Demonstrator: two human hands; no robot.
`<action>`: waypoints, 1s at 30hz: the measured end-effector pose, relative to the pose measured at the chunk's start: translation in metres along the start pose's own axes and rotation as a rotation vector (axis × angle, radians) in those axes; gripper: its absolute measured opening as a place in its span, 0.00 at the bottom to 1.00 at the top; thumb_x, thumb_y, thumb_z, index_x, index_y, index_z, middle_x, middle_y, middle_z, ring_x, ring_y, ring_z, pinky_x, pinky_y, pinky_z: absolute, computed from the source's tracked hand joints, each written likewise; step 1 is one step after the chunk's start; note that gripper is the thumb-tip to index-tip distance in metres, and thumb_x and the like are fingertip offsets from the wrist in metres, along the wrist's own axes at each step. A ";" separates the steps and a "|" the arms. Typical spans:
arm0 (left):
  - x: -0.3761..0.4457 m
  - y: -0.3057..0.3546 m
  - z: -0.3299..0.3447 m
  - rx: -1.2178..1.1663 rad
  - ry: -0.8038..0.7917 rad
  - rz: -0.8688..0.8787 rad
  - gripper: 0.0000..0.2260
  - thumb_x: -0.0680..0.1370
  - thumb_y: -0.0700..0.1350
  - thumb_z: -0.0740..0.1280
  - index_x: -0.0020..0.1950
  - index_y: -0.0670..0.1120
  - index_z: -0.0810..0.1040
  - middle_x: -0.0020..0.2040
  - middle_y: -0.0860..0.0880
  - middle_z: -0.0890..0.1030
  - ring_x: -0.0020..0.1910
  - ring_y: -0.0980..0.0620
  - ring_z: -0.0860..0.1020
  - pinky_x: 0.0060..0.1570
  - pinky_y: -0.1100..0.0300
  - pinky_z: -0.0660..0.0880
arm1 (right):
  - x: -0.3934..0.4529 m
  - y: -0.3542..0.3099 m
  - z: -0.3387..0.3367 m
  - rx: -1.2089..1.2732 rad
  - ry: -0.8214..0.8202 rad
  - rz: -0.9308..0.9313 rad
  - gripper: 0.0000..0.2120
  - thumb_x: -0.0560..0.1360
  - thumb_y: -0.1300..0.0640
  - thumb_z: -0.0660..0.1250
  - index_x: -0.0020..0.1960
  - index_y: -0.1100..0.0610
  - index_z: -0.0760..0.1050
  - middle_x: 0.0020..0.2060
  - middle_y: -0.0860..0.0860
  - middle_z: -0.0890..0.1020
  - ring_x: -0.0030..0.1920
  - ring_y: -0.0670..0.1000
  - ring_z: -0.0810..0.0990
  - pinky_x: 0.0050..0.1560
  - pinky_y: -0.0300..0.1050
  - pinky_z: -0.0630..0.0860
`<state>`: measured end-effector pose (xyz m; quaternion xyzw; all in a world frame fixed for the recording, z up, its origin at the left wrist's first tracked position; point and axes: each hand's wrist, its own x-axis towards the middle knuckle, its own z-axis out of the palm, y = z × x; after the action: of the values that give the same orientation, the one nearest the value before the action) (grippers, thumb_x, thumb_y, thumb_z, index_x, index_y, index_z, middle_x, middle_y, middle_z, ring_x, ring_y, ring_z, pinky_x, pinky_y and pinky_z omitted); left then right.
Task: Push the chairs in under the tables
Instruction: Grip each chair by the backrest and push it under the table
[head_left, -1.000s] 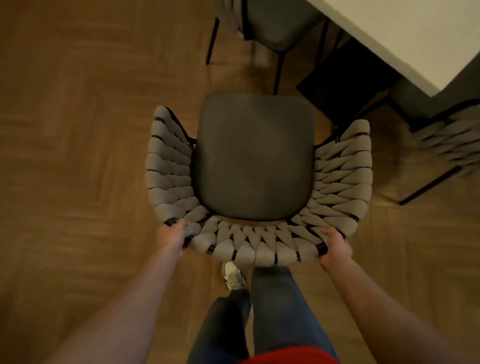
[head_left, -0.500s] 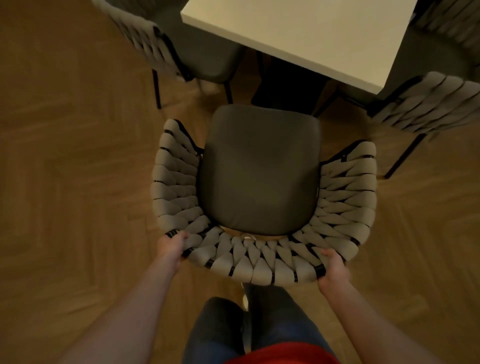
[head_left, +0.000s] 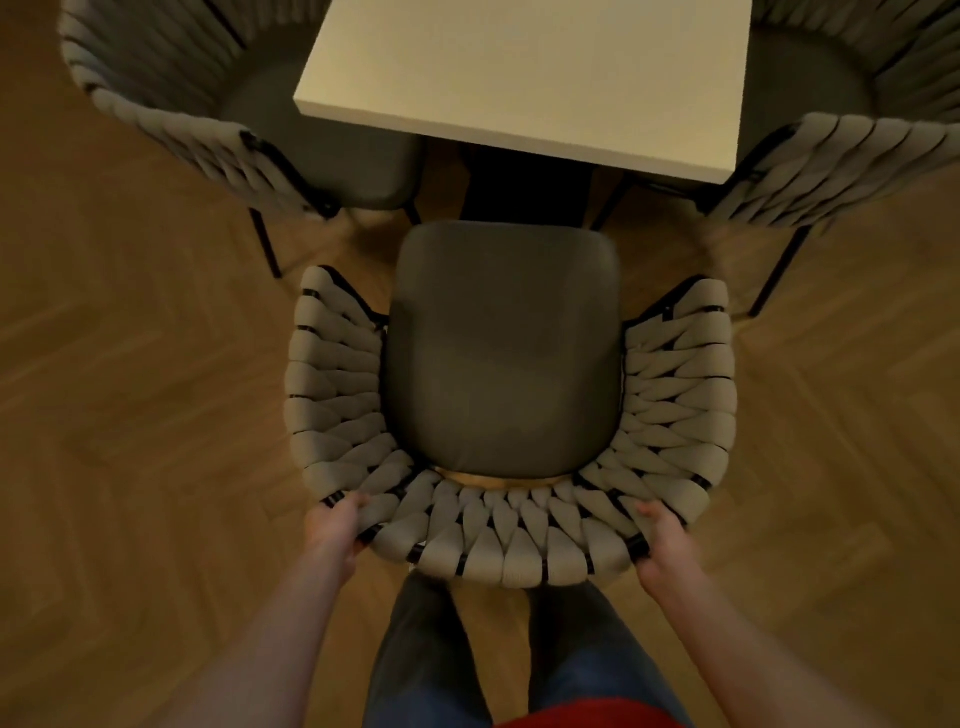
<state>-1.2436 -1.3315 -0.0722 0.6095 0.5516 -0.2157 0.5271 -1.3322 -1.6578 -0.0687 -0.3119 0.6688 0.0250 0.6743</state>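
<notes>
Woven chair (head_left: 498, 374) sits mid-frame on the herringbone floor (head_left: 130, 415), seat front just short of the near edge of the counter (head_left: 530, 78) at top centre. Seat not yet under the top; dark pedestal base (head_left: 524, 192) of the counter is directly ahead of it.

Handling, as judged: thin black metal frame wrapped in thick grey strapping, padded dark seat. Likely moderate weight and rigid as a whole; the straps are soft and may give a little under the fingers, so the firm purchase is the frame rail at the top of the backrest. Wood floor should let the legs slide, though they could catch or scrape. Taking hold at both rear corners of the curved back looks sound for steering it straight.

Left hand (head_left: 335, 527), lower left of centre: fingers curled round the top rail at the back's left corner, gripping it. Right hand (head_left: 660, 540), lower right of centre: thumb on top, fingers wrapped under the rail at the right corner, also gripping. Hands well apart, one at each end of the back's curve.

Two matching chairs flank the counter: left neighbour chair (head_left: 208, 119) at upper left and right neighbour chair (head_left: 852, 150) at upper right, both partly tucked under. The gap between them looks tight for the armrests; clipping them is a risk.
</notes>
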 end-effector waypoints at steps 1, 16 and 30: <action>0.004 0.006 -0.004 0.011 -0.004 0.011 0.12 0.78 0.38 0.68 0.60 0.43 0.73 0.53 0.42 0.78 0.53 0.42 0.77 0.53 0.46 0.77 | -0.003 0.005 0.006 0.011 0.005 -0.001 0.07 0.77 0.67 0.65 0.52 0.57 0.74 0.47 0.56 0.81 0.46 0.56 0.80 0.54 0.56 0.76; 0.048 0.082 -0.059 0.124 -0.115 0.078 0.17 0.78 0.37 0.68 0.66 0.40 0.72 0.53 0.42 0.77 0.52 0.42 0.77 0.54 0.46 0.76 | -0.040 0.081 0.072 0.153 0.072 -0.015 0.08 0.77 0.66 0.65 0.55 0.57 0.73 0.57 0.59 0.78 0.53 0.58 0.79 0.64 0.59 0.74; 0.040 0.082 -0.055 0.148 -0.154 0.085 0.16 0.79 0.37 0.67 0.66 0.39 0.71 0.53 0.41 0.76 0.50 0.43 0.76 0.51 0.48 0.75 | -0.037 0.072 0.074 0.146 0.133 -0.041 0.20 0.77 0.65 0.66 0.67 0.59 0.70 0.61 0.59 0.77 0.59 0.60 0.77 0.63 0.56 0.75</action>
<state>-1.1751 -1.2521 -0.0531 0.6513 0.4654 -0.2796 0.5301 -1.3027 -1.5515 -0.0692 -0.2765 0.7056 -0.0586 0.6498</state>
